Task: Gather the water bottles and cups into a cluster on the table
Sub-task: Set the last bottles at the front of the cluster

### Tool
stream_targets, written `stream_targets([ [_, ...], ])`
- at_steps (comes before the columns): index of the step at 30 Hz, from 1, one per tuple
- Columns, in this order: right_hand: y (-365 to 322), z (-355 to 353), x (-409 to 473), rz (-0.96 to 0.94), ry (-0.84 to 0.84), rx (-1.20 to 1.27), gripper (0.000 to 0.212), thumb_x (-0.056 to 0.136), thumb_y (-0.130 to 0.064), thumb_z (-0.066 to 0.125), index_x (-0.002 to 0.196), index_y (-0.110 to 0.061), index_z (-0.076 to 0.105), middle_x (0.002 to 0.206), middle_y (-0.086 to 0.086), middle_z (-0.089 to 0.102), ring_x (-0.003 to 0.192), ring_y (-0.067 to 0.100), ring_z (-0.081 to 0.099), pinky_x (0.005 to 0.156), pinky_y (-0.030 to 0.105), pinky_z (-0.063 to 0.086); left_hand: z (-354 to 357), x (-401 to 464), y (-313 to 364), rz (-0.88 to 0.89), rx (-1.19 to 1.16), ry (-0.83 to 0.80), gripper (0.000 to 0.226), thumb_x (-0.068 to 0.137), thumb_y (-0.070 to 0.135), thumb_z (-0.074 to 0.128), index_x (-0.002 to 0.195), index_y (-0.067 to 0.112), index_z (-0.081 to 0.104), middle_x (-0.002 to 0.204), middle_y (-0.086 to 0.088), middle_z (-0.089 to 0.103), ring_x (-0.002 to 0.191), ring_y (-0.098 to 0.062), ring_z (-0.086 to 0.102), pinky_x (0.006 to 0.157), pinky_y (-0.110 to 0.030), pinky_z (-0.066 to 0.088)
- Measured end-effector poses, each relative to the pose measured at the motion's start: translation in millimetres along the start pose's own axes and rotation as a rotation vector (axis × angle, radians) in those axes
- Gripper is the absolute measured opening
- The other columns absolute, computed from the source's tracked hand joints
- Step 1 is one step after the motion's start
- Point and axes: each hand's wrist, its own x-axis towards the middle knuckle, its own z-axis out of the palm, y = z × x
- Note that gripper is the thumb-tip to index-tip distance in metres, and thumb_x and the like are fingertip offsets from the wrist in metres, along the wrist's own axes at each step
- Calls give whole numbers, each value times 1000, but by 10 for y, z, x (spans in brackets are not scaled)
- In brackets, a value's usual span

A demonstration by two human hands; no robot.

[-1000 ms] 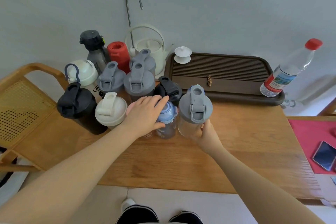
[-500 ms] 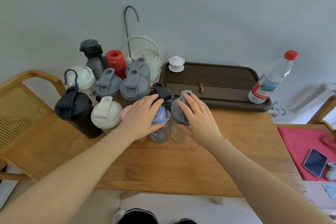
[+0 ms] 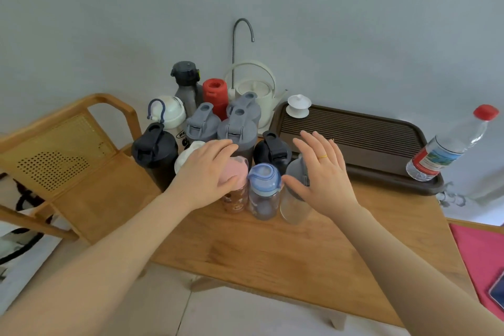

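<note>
Item: clear shaker bottle (image 3: 294, 204), cluster's right edge on table (image 3: 272, 248). My right hand (image 3: 321, 172) flat on its lid, left hand (image 3: 204, 172) flat on pink-lidded cup (image 3: 234, 185); nothing clasped. Looks light, slick, tippy; I'd grip mid-body.

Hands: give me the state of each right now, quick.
Left hand: open, fingers straight, resting on the pink-lidded bottle.
Right hand: open, fingers spread over the grey-lidded clear bottle; gripping nothing.
</note>
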Motion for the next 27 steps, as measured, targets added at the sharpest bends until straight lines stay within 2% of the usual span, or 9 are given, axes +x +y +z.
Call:
stream_targets([
  [5, -268, -128, 51, 77, 38, -32, 70, 82, -56, 37, 132, -9, 46, 140, 13, 49, 134, 34, 38, 112, 45, 18, -282, -46, -333, 27, -13, 86, 63, 80, 44, 40, 127, 2, 45, 128, -18, 54, 117, -34, 51, 95, -43, 42],
  [8, -496, -186, 5, 143, 73, -50, 70, 83, -55, 35, 134, -8, 45, 141, 12, 48, 136, 33, 36, 113, 45, 16, -382, -75, -526, 96, -9, 116, 60, 83, 34, 54, 132, 2, 39, 134, -19, 49, 122, -35, 47, 100, -42, 36],
  [11, -784, -175, -93, 242, 115, -74, 72, 83, -56, 32, 134, -7, 44, 142, 12, 46, 137, 32, 34, 113, 42, 13, -402, -159, -721, 184, 17, 92, 65, 82, 27, 63, 135, 2, 35, 139, -18, 44, 127, -34, 42, 102, -39, 29],
  [15, -1127, -83, -284, 395, 127, -81, 75, 82, -58, 27, 138, -10, 38, 147, 8, 39, 141, 27, 25, 116, 38, 7, -382, -314, -934, 294, 18, 21, 65, 84, 29, 59, 138, 3, 33, 145, -17, 36, 133, -32, 35, 108, -42, 27],
  [18, -1344, -9, -437, 542, 155, -60, 66, 87, -51, 43, 140, -11, 35, 151, 6, 33, 143, 25, 20, 116, 38, 8, -327, -427, -972, 368, -17, -52, 64, 89, 31, 52, 142, 8, 24, 151, -12, 24, 139, -27, 22, 113, -39, 20],
  [21, -1454, 20, -570, 728, 139, 25, 65, 90, -39, 54, 143, -12, 28, 155, 7, 22, 144, 25, 13, 116, 40, 10, -252, -510, -887, 410, -79, -104, 64, 90, 34, 50, 142, 10, 22, 152, -10, 21, 139, -25, 19, 113, -39, 16],
  [27, -1280, -65, -567, 832, -15, 112, 70, 89, -31, 56, 146, -14, 19, 157, 7, 12, 144, 25, 10, 114, 40, 19, -86, -355, -587, 518, -137, -129, 55, 87, 27, 55, 135, 8, 35, 148, -9, 30, 134, -24, 28, 108, -36, 28],
])
